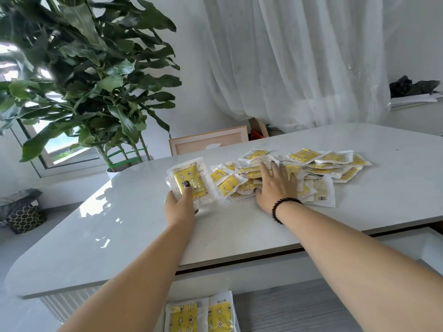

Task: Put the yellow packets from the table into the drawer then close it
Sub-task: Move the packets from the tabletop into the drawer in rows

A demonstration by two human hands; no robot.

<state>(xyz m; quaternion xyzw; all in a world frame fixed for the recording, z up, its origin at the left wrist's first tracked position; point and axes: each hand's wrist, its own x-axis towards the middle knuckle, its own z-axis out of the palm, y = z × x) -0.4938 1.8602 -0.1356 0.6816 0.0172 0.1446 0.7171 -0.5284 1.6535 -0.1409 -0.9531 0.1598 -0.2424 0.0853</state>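
Where the glossy white table (134, 236) holds a loose heap of packets (318, 164) — flat, crinkly plastic, yellow-printed — the left hand (179, 204) grips a small stack (189, 183), the right hand (275, 185) lies spread, fingers straight, on the heap; two packets (199, 315) lie in the open drawer (299, 307) below.

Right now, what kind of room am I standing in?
Probably a home living or dining room: a pale table strewn with yellow packets, a big leafy plant by a window, and sheer white curtains.
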